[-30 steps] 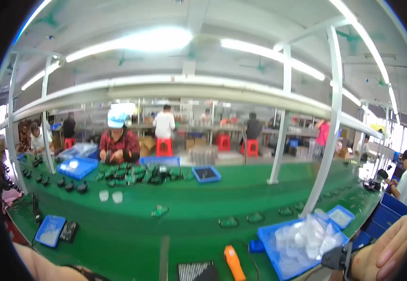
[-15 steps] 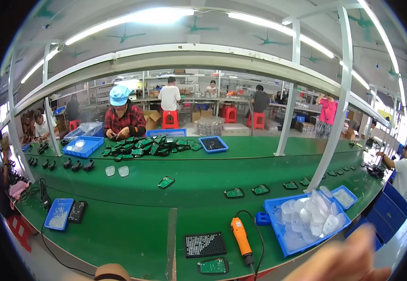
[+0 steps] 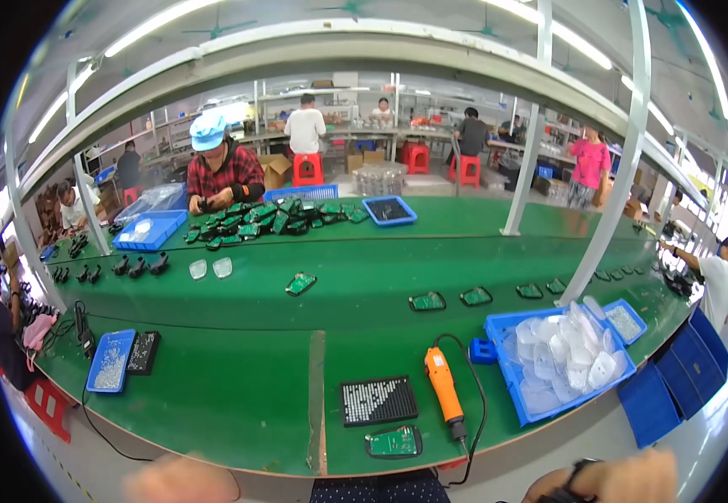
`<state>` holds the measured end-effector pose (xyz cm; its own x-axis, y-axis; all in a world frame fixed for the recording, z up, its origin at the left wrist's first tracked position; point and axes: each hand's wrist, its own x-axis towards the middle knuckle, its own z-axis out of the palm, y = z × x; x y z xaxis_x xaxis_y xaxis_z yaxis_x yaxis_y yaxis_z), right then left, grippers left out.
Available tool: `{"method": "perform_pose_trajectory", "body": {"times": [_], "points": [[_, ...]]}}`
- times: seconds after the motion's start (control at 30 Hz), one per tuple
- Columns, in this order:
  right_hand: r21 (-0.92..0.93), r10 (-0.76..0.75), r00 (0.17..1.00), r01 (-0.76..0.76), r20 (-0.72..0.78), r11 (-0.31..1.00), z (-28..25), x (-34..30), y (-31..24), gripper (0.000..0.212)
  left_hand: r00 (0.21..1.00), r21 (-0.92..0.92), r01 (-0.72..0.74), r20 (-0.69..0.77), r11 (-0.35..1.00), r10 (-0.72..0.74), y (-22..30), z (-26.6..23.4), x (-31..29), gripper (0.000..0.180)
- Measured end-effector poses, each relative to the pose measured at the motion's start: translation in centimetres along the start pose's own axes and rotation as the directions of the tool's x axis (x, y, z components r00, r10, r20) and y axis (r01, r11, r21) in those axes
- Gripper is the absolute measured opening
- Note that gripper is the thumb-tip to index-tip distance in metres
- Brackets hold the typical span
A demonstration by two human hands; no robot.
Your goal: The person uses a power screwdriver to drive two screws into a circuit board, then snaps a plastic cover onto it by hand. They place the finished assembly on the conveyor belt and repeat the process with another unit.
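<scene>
My left hand (image 3: 181,479) is a blur at the lower edge, below the table front, with no held object visible. At the lower right, my right hand (image 3: 639,478) is smeared too, beside a dark wristwatch (image 3: 580,479); its fingers cannot be made out. Between them, near the table edge, lies a green circuit board in a black housing (image 3: 393,441). Just behind it is a black screw tray (image 3: 378,400) partly filled with small light pieces. An orange electric screwdriver (image 3: 444,386) lies to its right, tip toward me. Nearest my right hand is a blue tray (image 3: 540,411) of clear plastic covers (image 3: 561,348).
A small blue tray (image 3: 111,369) of small pieces and a black tray (image 3: 143,352) sit left. Several boards line the raised strip; one board (image 3: 301,283) lies midway. Across the table, a person in a plaid shirt (image 3: 226,172) handles something behind a board pile (image 3: 247,222). A post (image 3: 611,168) rises at right.
The view has tilted downward. My right hand has moved down and right from beside the cover tray, and my left hand has come into view at the lower edge.
</scene>
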<state>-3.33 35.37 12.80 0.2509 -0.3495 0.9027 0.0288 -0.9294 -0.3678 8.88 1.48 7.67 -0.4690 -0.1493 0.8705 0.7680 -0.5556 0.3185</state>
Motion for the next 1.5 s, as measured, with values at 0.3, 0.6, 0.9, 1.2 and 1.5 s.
{"method": "perform_pose_trajectory", "body": {"times": [0.3,0.6,0.9,1.2,1.5], "points": [[-0.182,0.322,-0.019,-0.793,-0.946,-0.582,-9.2,-16.6,13.6,0.074,0.683,0.991,0.125,-0.120,-0.047,-0.720,-15.6,-5.3,-11.8,0.022],[0.316,0.522,-0.410,-0.911,-0.748,-0.264,-10.7,-20.1,11.3,0.082,0.726,0.962,0.225,-0.271,-0.154,-0.632,-16.9,-4.7,-12.5,0.044],[0.477,0.489,-0.088,-0.428,-0.868,0.768,-7.1,-15.4,7.5,0.065,0.558,0.937,0.346,-0.159,0.054,-0.814,-14.6,-6.6,-6.2,0.046],[0.065,0.054,0.201,0.051,-0.978,0.997,-8.6,-16.4,7.6,0.066,0.673,0.916,0.276,-0.401,-0.292,-0.622,-31.3,-27.0,5.5,0.048],[-0.172,-0.147,0.176,-0.133,-0.973,0.976,-12.4,-13.3,9.6,0.071,0.663,0.996,-0.020,-0.055,-0.091,-0.747,-48.2,-30.4,4.4,0.077]]}}
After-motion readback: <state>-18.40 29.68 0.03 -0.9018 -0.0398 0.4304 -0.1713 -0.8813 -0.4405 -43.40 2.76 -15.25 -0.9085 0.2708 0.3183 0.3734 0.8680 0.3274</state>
